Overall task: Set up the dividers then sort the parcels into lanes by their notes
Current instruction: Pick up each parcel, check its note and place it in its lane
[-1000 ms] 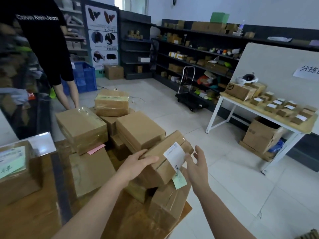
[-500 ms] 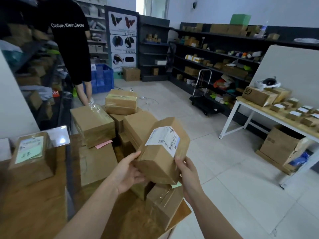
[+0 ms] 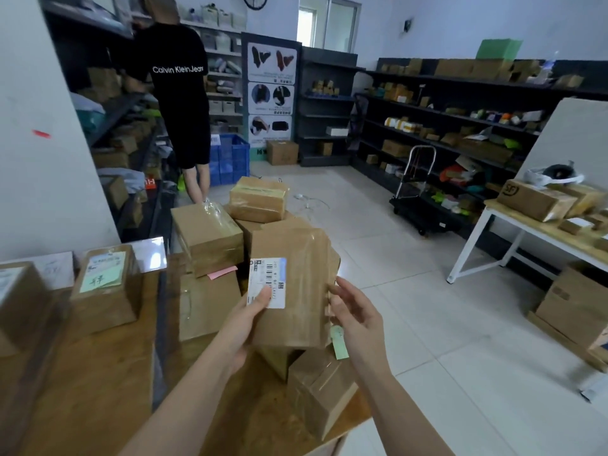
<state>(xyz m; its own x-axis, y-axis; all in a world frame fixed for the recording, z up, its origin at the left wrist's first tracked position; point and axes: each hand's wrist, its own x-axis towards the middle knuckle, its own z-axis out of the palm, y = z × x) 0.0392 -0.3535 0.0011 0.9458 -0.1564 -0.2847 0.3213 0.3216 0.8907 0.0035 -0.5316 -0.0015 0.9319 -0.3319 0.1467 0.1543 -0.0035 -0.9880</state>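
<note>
- The parcel (image 3: 292, 291) is upright in the air, just above the heap of parcels (image 3: 210, 235) on the tabletop (image 3: 98, 373), with its white label (image 3: 266, 283) facing the camera.
- The left grip (image 3: 245, 320) curls round its lower left edge, thumb pressed on the label.
- The right grip (image 3: 357, 315) is loosely spread, with fingertips touching the right edge above a hanging green note (image 3: 339, 345).
- The step in hand is probably checking the note to choose a lane.
- The next move calls for turning the note into view, then carrying the parcel to the matching lane.
</note>
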